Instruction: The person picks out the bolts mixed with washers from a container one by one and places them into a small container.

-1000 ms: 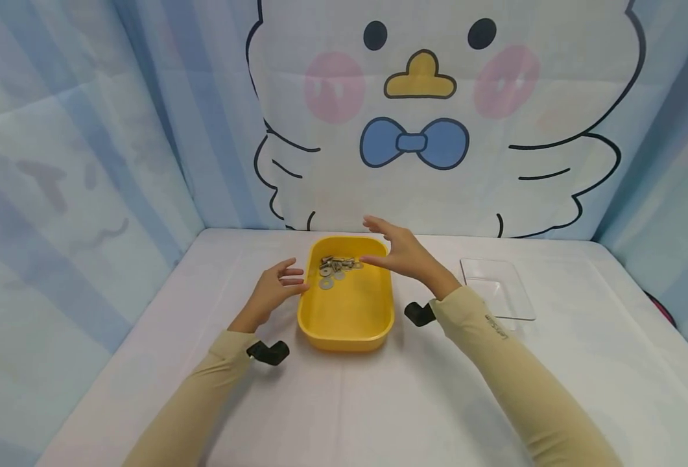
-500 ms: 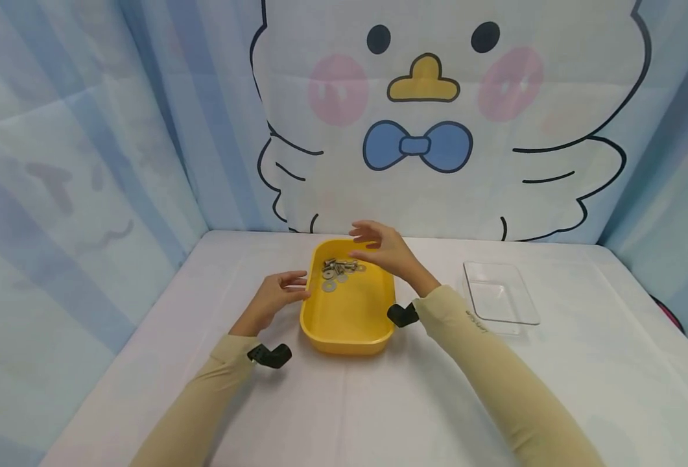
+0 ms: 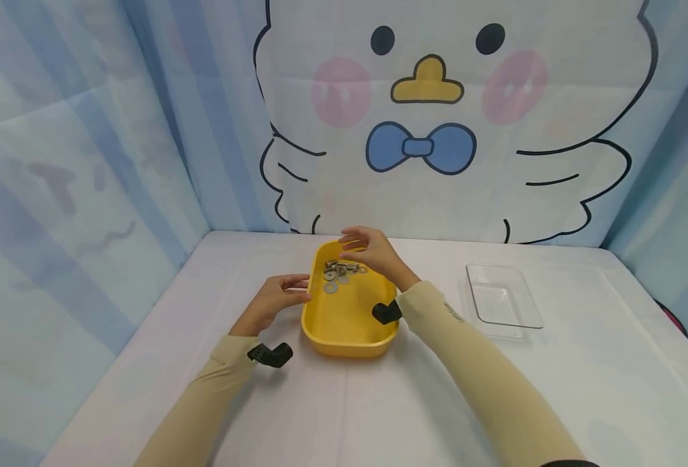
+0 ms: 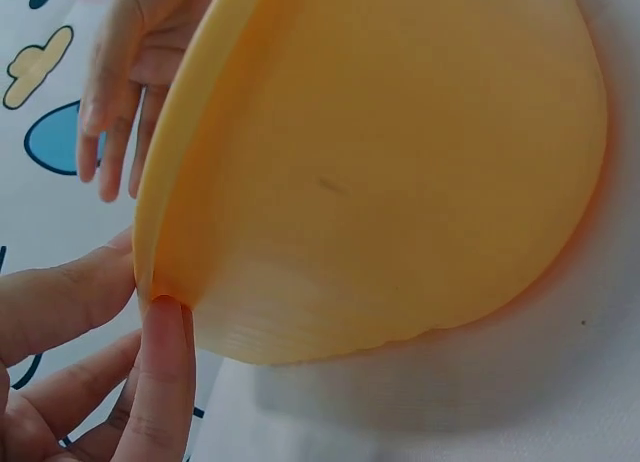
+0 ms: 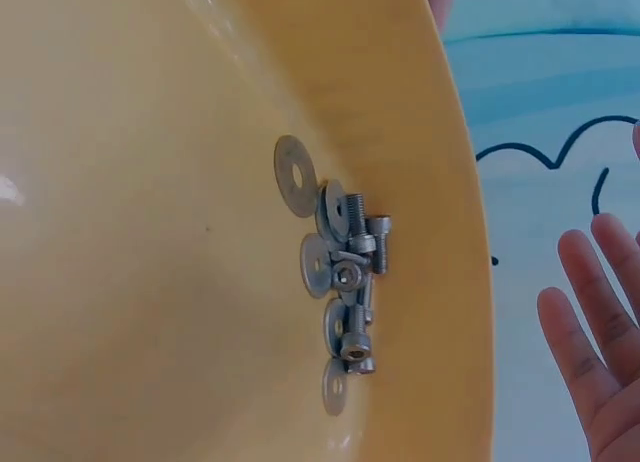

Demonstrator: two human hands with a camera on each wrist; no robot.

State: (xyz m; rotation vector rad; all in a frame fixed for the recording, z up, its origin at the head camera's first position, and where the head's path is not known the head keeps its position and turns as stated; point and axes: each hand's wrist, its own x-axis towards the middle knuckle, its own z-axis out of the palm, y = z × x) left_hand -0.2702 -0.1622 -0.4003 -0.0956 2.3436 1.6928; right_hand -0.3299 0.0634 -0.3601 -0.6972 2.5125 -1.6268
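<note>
A yellow tray (image 3: 349, 324) stands on the white table, with several metal bolts (image 5: 356, 322) and flat washers (image 5: 295, 177) heaped against its far end. The left hand (image 3: 270, 301) holds the tray's left rim; the left wrist view shows one fingertip against the outer wall and another behind the rim. Above the tray's far end is the right hand (image 3: 375, 253), its fingers loosely bent over the heap of metal parts. In the right wrist view the right hand's fingers (image 5: 590, 332) are spread apart, with nothing between them.
To the right of the tray sits a clear plastic box (image 3: 513, 325). A curtain (image 3: 425, 194) with a cartoon bird hangs behind the table's far edge, and more curtain closes both sides. Black wrist mounts (image 3: 270, 355) stick out below each cuff.
The right hand has moved left and slightly down, from the tray's far right corner to above the metal parts, its fingers drawing closer together. The left hand stays at the left rim.
</note>
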